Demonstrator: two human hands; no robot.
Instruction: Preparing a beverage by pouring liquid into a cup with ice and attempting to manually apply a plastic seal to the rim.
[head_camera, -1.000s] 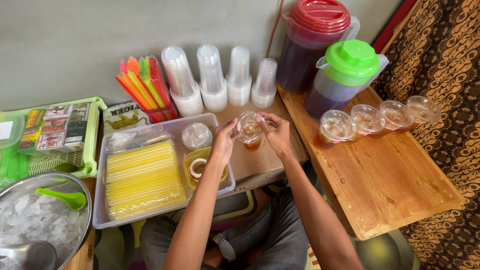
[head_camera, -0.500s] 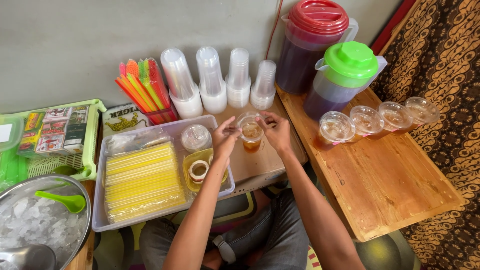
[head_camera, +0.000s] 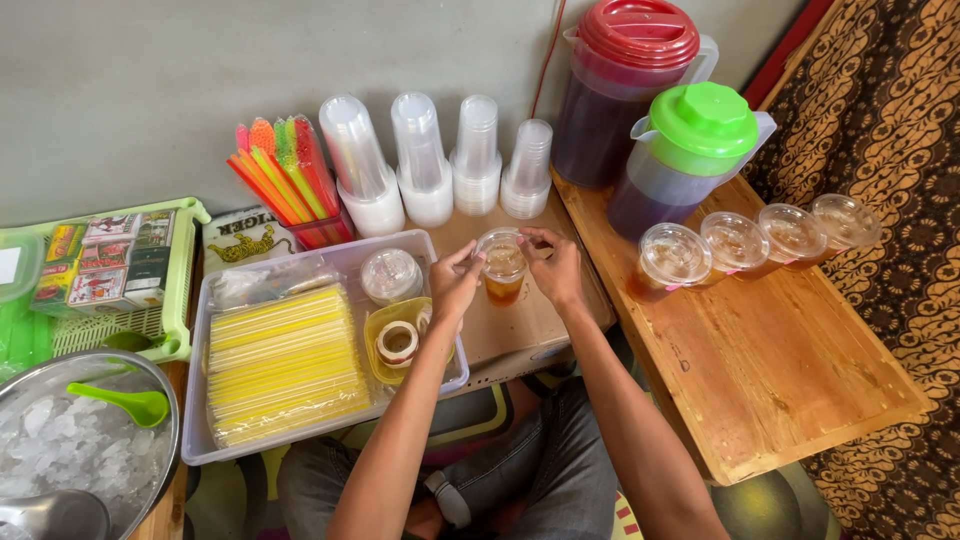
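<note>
While both hands close around the rim of the cup of tea, which stands on the cardboard box between the tray and the wooden board, the left hand grips one side and the right hand the other. Even fingertip pressure all round the lid, with the cup kept upright, seems the way to seal it without spilling, like the four sealed cups near the jugs.
</note>
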